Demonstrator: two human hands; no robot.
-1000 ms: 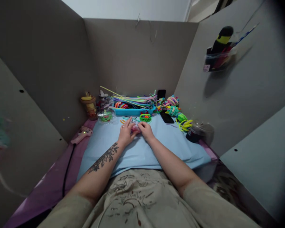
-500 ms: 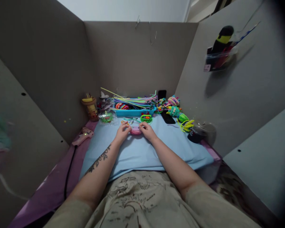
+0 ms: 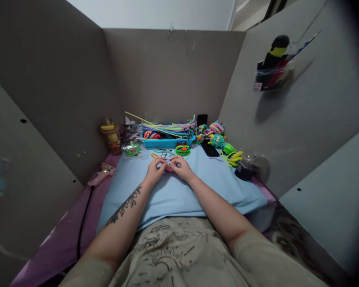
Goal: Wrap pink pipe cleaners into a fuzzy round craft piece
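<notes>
Just below the centre of the frame, the left hand (image 3: 156,167) has its fingers bent around the left side of a pink piece (image 3: 169,168), and the right hand (image 3: 182,167) pinches the right side. Both hands grasp it, fingertips close together, over the blue-covered desk (image 3: 179,195); the fingers hide much of it, so its full shape cannot be told. It looks light and soft, likely to give under a squeeze and unlikely to slip. Its two ends seem the best places to hold, with a light pinch, since hard pressure could bend or flatten it.

Left of centre, a lidded cup (image 3: 113,137) stands near the wall; whether its reddish lower part is filling or printing is unclear. Right of it, a clear bag (image 3: 141,153) holds a green piece (image 3: 133,149). Across the middle, beyond the hands, a blue tray (image 3: 161,143) is heaped with coloured stems (image 3: 176,127), some jutting past its rim, and has a striped ball (image 3: 152,135) towards its left end. At the upper right, a clear holder (image 3: 261,75) on the wall carries a black-and-yellow tool (image 3: 277,52), something red, and a thin blue stick (image 3: 303,47) leaning out to the right.
</notes>
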